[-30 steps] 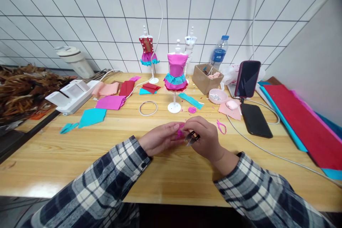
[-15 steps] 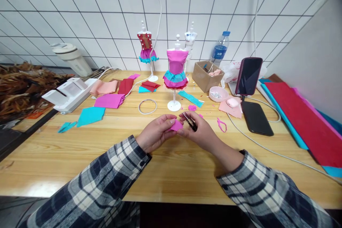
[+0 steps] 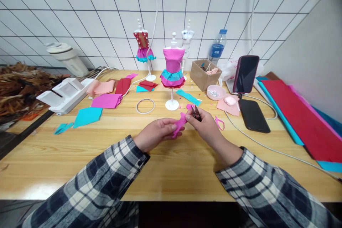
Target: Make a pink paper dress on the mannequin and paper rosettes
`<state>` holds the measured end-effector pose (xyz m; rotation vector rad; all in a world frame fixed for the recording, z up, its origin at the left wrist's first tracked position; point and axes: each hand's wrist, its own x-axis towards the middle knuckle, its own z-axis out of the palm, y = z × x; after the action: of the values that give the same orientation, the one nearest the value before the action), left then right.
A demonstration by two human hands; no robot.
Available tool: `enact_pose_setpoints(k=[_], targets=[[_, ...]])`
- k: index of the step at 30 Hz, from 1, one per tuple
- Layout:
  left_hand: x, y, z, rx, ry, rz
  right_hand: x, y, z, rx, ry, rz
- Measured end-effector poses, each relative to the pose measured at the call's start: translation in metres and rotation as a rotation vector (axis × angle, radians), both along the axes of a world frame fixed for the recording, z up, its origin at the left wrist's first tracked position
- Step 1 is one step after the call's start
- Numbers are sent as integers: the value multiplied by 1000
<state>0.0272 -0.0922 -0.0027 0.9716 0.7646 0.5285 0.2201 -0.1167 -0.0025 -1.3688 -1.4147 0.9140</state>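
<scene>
Between my hands is a small piece of pink crepe paper (image 3: 179, 125), partly unfolded into a strip. My left hand (image 3: 157, 132) pinches its lower left part between thumb and fingers. My right hand (image 3: 204, 124) grips dark thread snips (image 3: 196, 114) in its palm, while its thumb and fingertip touch the strip's upper right end. Just beyond stands a mini dress form (image 3: 173, 65) in a pink top with a blue, pink and red ruffled skirt. A pink paper rosette (image 3: 190, 107) lies behind my right hand, partly covered, and a pink paper loop (image 3: 220, 123) lies to its right.
Folded crepe paper (image 3: 107, 100) and a ring (image 3: 145, 106) lie to the left. At the back are two more dress forms (image 3: 142, 44), a cardboard box (image 3: 204, 78) and a bottle (image 3: 217, 48). A bead dish (image 3: 216, 93), phones (image 3: 253, 115) and a cable (image 3: 269, 151) are on the right.
The folded pink paper has opened out into a longer strip. My right hand has moved slightly up and right, still with the snips. The view has shifted a little.
</scene>
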Motion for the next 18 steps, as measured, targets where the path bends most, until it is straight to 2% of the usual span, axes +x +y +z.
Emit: enact_pose_setpoints(k=[3,5,9,13,18], targets=[[1,-1,3,236,150,-160,-1,-2,0,75,-142,48],[1,-1,6,331,191,-233,-3,-4,0,107,-221,112],[1,-2,4,370,178,-359,-6,-7,-1,133,-266,234],[0,-3,1,399,180,-433,-7,-5,-3,183,-303,202],[-3,-4,8,348,88,-544,-8,-6,2,149,-227,148]])
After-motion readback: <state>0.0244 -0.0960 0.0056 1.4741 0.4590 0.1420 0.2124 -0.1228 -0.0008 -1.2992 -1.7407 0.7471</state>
